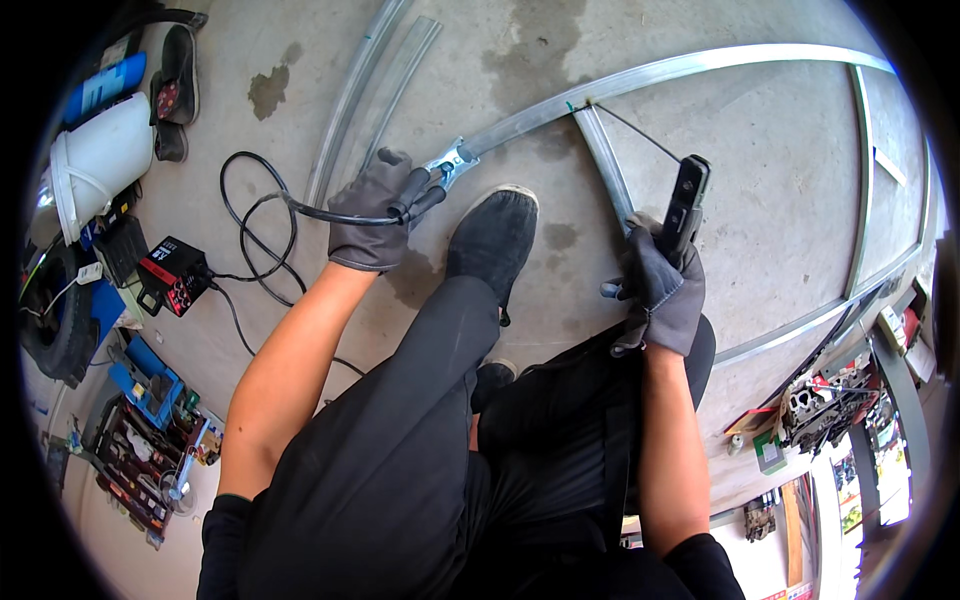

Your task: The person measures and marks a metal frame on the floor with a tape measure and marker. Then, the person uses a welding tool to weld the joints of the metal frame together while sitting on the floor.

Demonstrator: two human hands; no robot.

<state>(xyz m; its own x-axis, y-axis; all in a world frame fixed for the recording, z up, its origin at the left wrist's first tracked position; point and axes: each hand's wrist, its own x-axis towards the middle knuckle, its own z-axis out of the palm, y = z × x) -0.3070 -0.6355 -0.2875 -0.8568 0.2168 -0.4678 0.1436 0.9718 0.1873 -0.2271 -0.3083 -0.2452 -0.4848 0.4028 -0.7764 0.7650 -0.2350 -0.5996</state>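
Note:
My gloved left hand [375, 205] is closed around the dark handles of a welding ground clamp [452, 163]. The clamp's silver jaws are at the near-left end of a metal frame [660, 85] lying on the concrete. In my gloved right hand [665, 290], fingers closed, is a black electrode holder [687, 195]. A thin welding rod [640, 132] runs from it up and left. Its tip is at the corner where a crosspiece [605, 160] meets the frame's long bar; whether it touches cannot be made out.
Loose metal tubes [402, 90] lie beyond my left hand. A black cable [238, 215] loops over the floor near a small welding machine [172, 278]. A white bucket [105, 160], shoes [180, 75] and a tire [58, 320] are at left; an engine part [825, 405] sits at right.

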